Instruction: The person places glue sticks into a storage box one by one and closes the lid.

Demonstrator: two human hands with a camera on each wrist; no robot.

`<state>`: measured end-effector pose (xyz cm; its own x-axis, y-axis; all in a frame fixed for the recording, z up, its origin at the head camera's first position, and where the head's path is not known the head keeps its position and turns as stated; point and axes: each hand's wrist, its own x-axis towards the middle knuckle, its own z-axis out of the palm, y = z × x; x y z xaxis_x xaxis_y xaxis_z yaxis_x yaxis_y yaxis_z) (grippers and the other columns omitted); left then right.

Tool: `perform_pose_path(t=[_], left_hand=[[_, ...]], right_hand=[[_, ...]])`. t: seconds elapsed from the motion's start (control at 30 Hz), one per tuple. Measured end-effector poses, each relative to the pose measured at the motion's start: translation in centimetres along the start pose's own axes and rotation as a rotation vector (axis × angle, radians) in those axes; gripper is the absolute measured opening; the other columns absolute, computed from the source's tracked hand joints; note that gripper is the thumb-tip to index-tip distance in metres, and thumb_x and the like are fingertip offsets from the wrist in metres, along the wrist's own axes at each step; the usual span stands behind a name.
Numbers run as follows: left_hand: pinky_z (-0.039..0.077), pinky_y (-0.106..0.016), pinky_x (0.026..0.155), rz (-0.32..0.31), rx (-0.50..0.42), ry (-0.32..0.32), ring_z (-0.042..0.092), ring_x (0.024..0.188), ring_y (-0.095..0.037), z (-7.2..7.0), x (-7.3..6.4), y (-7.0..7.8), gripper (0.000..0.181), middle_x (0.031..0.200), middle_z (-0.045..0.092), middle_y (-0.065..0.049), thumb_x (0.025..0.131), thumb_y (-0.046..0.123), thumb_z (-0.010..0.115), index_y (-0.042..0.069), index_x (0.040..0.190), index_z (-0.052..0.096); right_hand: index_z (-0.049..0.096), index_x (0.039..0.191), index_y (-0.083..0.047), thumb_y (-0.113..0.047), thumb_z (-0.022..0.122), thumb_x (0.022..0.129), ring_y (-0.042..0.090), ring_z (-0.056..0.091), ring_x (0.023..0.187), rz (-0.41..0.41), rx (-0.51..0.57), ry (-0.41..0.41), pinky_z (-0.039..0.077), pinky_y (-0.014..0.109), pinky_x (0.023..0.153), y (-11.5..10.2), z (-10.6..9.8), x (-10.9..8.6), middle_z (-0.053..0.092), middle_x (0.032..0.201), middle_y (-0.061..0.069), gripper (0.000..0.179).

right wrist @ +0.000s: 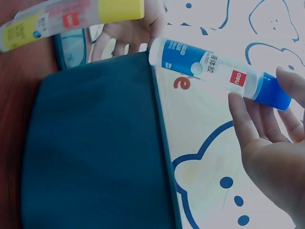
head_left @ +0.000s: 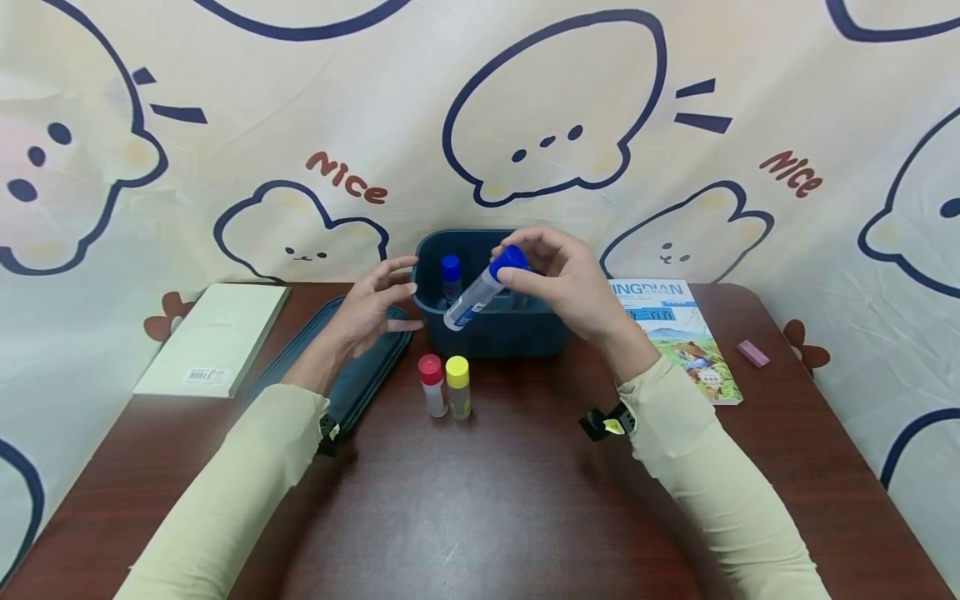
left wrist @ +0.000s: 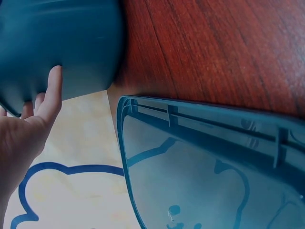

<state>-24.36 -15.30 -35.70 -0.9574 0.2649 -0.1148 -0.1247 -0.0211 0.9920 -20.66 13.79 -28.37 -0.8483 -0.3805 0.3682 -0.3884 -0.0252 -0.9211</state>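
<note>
My right hand (head_left: 573,283) pinches the blue cap of a liquid glue bottle (right wrist: 190,62) between thumb and fingers. The clear bottle slants down to the left, over the front rim of a dark teal bin (head_left: 491,337). Another blue-capped bottle (head_left: 452,279) stands inside that bin. At the bin's left side, my left hand (head_left: 360,308) has its fingers extended, and in the left wrist view fingertips rest against the bin wall (left wrist: 62,38). In front of the bin, a red-capped bottle (head_left: 433,390) and a yellow-capped bottle (head_left: 459,392) stand upright side by side.
A teal lid (head_left: 367,367) lies left of the bin, partly under my left forearm. Farther left is a pale green book or box (head_left: 217,337). To the right lie an illustrated book (head_left: 686,342) and a pink eraser (head_left: 753,353). A printed curtain hangs behind the table (head_left: 465,508).
</note>
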Motion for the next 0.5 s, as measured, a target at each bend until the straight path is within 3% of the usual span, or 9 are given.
perform_pose_path(t=[0.17, 0.5], left_hand=[[0.052, -0.059, 0.094, 0.002, 0.004, 0.004, 0.033, 0.138, -0.033, 0.06, 0.03, -0.01, 0.052, 0.158, 0.027, -0.013, 0.106, 0.018, 0.054, 0.016, 0.154, 0.036], [0.053, -0.059, 0.093, 0.003, 0.004, 0.006, 0.033, 0.139, -0.033, 0.08, 0.06, -0.04, 0.052, 0.158, 0.028, -0.013, 0.106, 0.017, 0.055, 0.016, 0.154, 0.037]], right_hand=[[0.064, 0.121, -0.004, -0.005, 0.070, 0.094, 0.031, 0.061, 0.114, -0.012, -0.006, 0.037, 0.057, 0.037, 0.092, -0.42, -0.01, 0.23, 0.067, 0.121, 0.012, 0.028], [0.060, 0.126, 0.002, -0.005, 0.070, 0.095, 0.027, 0.061, 0.114, -0.023, -0.070, 0.085, 0.057, 0.036, 0.091, 0.01, 0.45, 0.73, 0.065, 0.124, 0.015, 0.034]])
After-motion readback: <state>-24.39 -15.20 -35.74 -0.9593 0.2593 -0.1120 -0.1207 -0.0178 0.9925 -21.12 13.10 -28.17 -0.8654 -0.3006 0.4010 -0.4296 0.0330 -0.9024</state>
